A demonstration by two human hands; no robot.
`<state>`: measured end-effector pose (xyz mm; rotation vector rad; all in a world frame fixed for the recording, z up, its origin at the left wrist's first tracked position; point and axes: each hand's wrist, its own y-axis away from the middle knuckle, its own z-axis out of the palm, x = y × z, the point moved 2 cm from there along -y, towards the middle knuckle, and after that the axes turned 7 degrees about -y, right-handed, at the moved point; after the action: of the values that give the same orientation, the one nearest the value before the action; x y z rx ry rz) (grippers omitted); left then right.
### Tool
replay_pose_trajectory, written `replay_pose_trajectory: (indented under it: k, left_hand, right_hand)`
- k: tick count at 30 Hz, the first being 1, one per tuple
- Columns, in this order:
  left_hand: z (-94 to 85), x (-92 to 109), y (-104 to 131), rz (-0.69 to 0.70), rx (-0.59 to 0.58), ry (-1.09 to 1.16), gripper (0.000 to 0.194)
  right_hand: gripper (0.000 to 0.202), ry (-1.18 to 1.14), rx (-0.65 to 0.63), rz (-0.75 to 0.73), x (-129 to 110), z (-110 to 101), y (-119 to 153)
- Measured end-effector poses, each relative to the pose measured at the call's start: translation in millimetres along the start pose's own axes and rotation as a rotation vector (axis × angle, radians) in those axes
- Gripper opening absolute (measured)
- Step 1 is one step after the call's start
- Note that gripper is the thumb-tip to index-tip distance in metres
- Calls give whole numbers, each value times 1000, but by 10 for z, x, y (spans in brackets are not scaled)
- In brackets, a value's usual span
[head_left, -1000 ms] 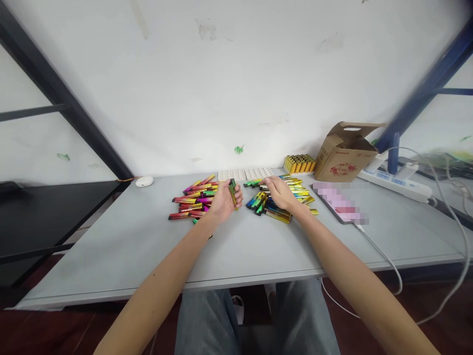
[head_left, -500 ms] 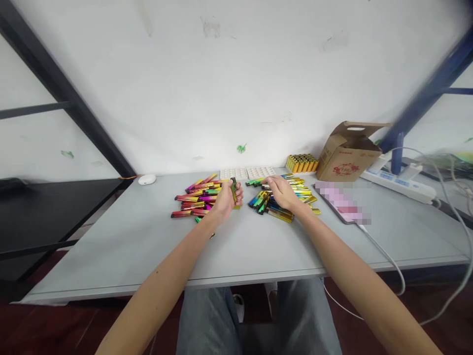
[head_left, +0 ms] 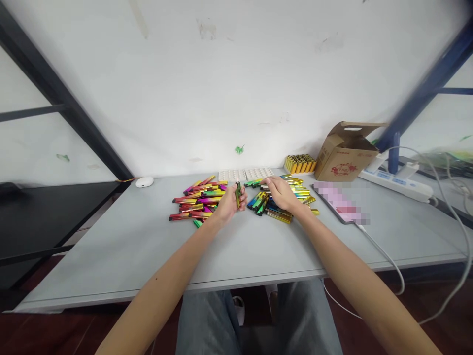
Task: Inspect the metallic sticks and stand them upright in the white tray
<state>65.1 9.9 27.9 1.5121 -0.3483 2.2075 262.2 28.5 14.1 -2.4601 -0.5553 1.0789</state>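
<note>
Shiny lighter-like sticks in red, gold and purple [head_left: 192, 200] form a loose pile on the left of the grey table. My left hand [head_left: 229, 203], at that pile's right edge, is closed around a green lighter-like piece [head_left: 238, 195] held upright. Blue, green and gold sticks [head_left: 279, 213] make up a second pile. Over its upper part rests my right hand [head_left: 281, 192], fingers bent together and pointing left; whatever its fingertips hold, if anything, is hidden.
Two white trays [head_left: 232, 176] lie against the wall. Yellow cylinders [head_left: 300, 163] stand beside an open cardboard box [head_left: 342, 160]. Farther right are a phone [head_left: 332, 204] with a cable and a power strip [head_left: 397, 185]. A white case [head_left: 144, 182] sits at the left.
My left hand has moved slightly right and down with the green piece in it. My right hand has stayed nearly in place over the right pile.
</note>
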Motion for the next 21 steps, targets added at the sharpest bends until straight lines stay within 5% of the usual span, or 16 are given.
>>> replay_pose_trajectory:
  k: [14,21]
  left_hand:
    - [-15,12,6,58,0,20,26]
    - [-77,-63,-49,115,77,-132,18]
  right_hand:
    - [58,-13,13,-16,-53,-12,1]
    - [52,-192,48,-77,-304,23,30]
